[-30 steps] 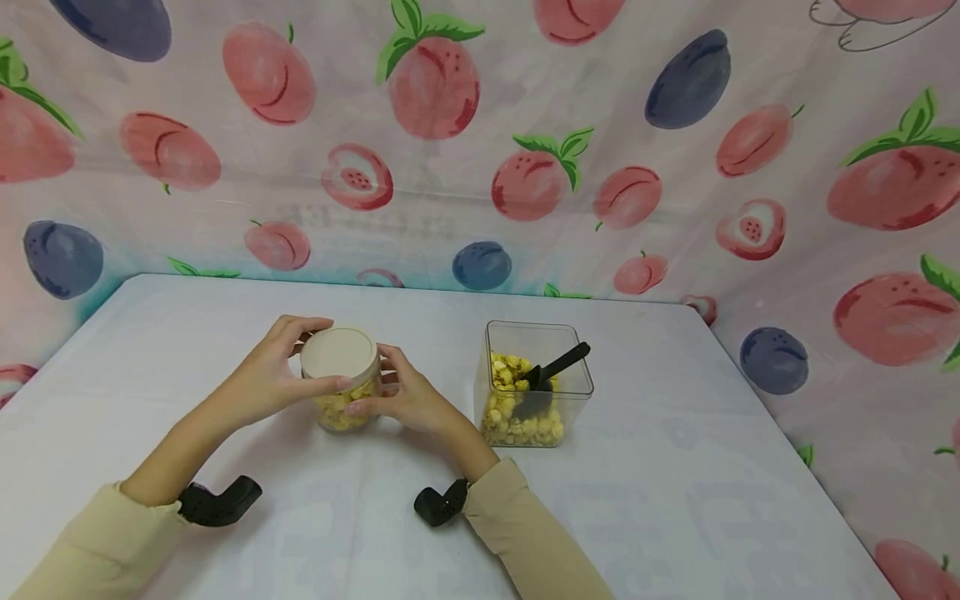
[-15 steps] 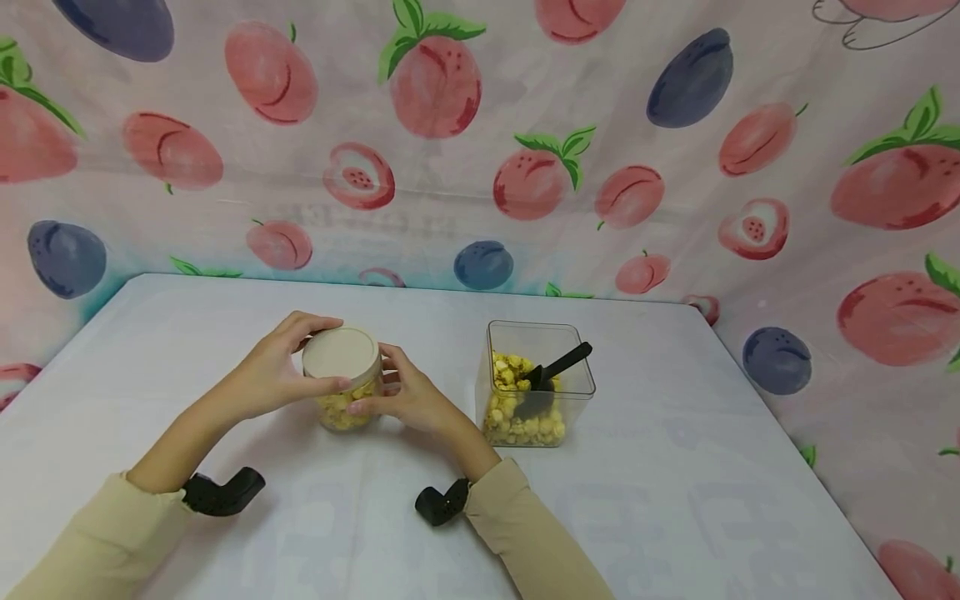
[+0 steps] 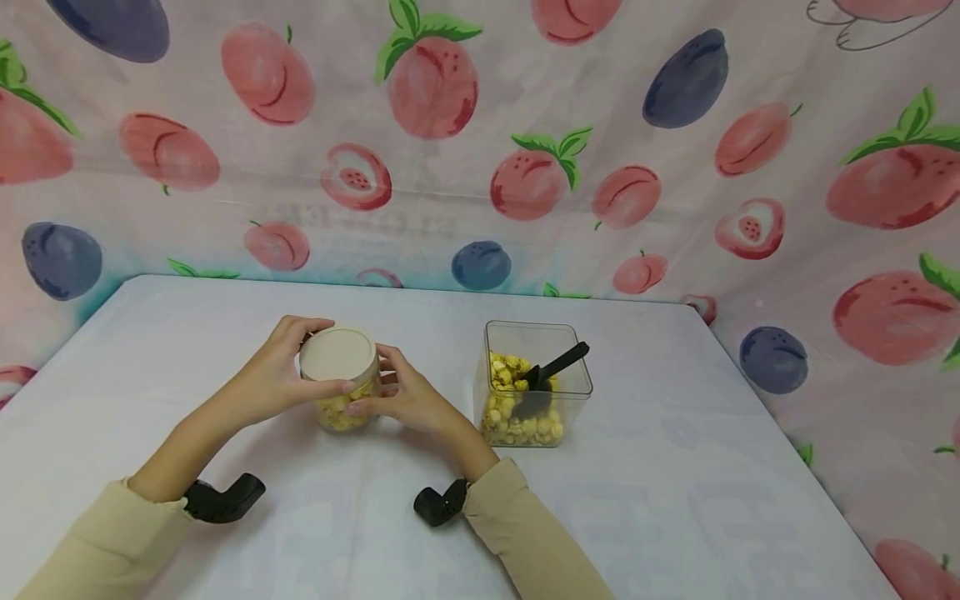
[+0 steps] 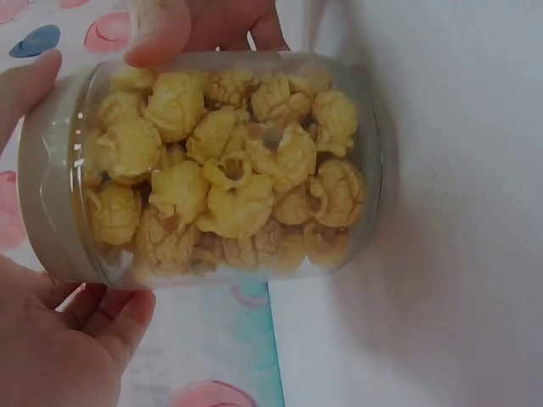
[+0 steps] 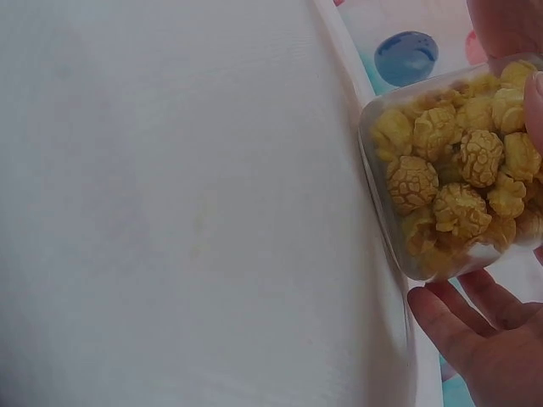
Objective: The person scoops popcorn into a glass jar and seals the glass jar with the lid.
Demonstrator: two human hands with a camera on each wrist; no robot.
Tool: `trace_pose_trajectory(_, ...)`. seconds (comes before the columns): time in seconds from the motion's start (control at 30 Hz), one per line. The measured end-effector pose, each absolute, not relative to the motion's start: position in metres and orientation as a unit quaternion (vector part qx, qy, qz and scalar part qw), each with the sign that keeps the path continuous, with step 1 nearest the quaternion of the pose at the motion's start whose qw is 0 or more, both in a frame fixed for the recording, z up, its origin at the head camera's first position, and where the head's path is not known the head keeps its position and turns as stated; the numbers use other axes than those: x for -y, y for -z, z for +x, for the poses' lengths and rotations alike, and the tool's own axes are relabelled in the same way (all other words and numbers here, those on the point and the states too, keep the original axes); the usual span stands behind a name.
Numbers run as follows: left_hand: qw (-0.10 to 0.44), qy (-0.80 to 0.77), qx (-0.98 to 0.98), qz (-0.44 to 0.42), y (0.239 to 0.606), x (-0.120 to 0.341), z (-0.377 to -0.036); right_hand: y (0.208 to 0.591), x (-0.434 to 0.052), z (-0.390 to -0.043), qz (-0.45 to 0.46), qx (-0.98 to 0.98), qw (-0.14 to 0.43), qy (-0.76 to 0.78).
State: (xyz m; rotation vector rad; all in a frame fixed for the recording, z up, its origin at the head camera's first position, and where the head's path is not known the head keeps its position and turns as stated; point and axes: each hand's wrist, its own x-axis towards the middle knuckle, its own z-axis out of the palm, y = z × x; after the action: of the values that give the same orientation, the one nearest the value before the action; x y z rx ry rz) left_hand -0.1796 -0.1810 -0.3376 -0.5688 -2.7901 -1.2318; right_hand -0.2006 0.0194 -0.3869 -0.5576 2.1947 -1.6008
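A clear round jar (image 4: 229,170) full of yellow popcorn stands upright on the table, left of the middle in the head view. Its cream lid (image 3: 339,353) sits on top. My left hand (image 3: 272,379) grips the lid's rim, thumb along the near side and fingers round the far side. Lower down, my right hand (image 3: 414,400) holds the jar's body from the right, thumb in front and fingers behind. The right wrist view shows the popcorn through the jar's wall (image 5: 462,170), with fingers at its side. Part of the left hand's fingers is hidden behind the lid.
To the right stands an open clear square container (image 3: 577,417) partly filled with popcorn. A black scoop (image 3: 564,360) leans in it, handle over the right rim. A white cloth covers the table (image 3: 697,433); a fruit-print curtain (image 3: 435,183) hangs behind it.
The left hand shifts slightly round the lid and back, and its wrist moves a little. The right hand, jar and square container stay in place.
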Motion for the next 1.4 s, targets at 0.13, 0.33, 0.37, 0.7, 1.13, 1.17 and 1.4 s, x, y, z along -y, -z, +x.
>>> trace_pose_trajectory(0.13, 0.039, 0.395, 0.9, -0.182, 0.339, 0.179, -0.179, 0.387, -0.02, -0.201, -0.201, -0.776, 0.184, 0.569)
trace_pose_trajectory(0.33, 0.049, 0.393, 0.896, -0.203, 0.339, 0.181, -0.181, 0.387, -0.019, -0.201, -0.198, -0.777, 0.182, 0.569)
trace_pose_trajectory(0.37, 0.048, 0.393, 0.894, -0.208, 0.34, 0.182, -0.182, 0.387, -0.019, -0.201, -0.199, -0.777, 0.182, 0.57)
trace_pose_trajectory(0.7, 0.014, 0.413, 0.875, -0.253, 0.341, 0.188, -0.189, 0.386, -0.022, -0.201, -0.208, -0.775, 0.178, 0.57)
trace_pose_trajectory(1.13, 0.028, 0.393, 0.902, -0.175, 0.34, 0.18, -0.177, 0.386, -0.02, -0.201, -0.204, -0.778, 0.184, 0.565)
trace_pose_trajectory(1.17, 0.035, 0.394, 0.902, -0.171, 0.34, 0.179, -0.177, 0.386, -0.02, -0.201, -0.205, -0.778, 0.184, 0.565)
trace_pose_trajectory(1.4, 0.063, 0.39, 0.901, -0.179, 0.341, 0.177, -0.177, 0.388, -0.022, -0.202, -0.215, -0.778, 0.178, 0.562)
